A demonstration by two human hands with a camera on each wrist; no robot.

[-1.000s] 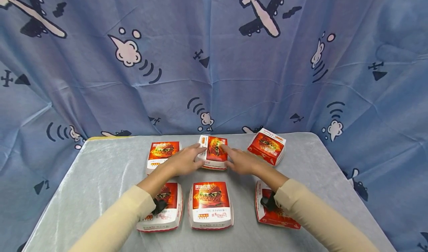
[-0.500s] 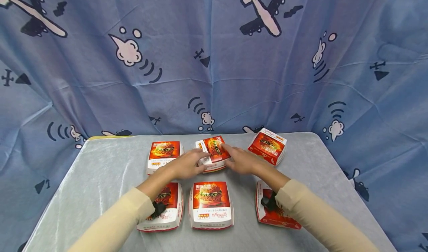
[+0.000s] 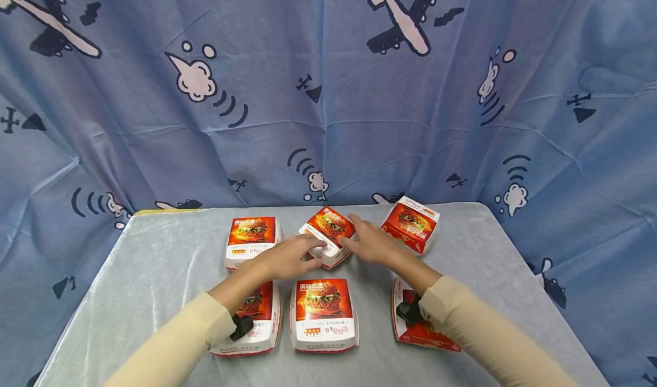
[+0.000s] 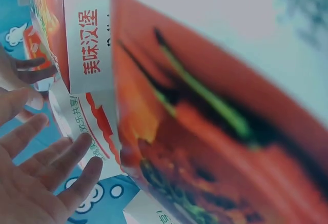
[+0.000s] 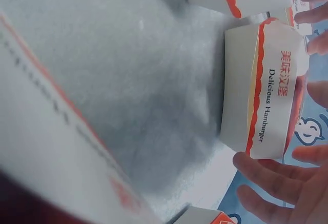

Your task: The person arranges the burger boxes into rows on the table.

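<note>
A red and white burger box [image 3: 328, 225] sits in the middle of the back row, turned askew. My left hand [image 3: 290, 257] is at its near left side, with extended fingers reaching its near edge. At its right side, my right hand [image 3: 374, 241] has spread fingers against or very close to the box. In the right wrist view the same burger box [image 5: 271, 90] stands between both hands, and the fingertips of my right hand [image 5: 287, 188] meet its lower edge. Neither hand curls round it. The left wrist view shows my left hand [image 4: 41, 172] with fingers apart.
Other burger boxes surround it: one at back left [image 3: 251, 236], a tilted one at back right [image 3: 410, 224], and a front middle one [image 3: 323, 313]. My forearms partly cover the front left box [image 3: 256, 324] and front right box [image 3: 426, 338]. A blue curtain [image 3: 328, 102] hangs behind the grey table [image 3: 128, 296].
The middle back burger box has turned clockwise, its white panel now facing the near left. My left hand has shifted slightly right and nearer, and the right hand has moved slightly round its side.
</note>
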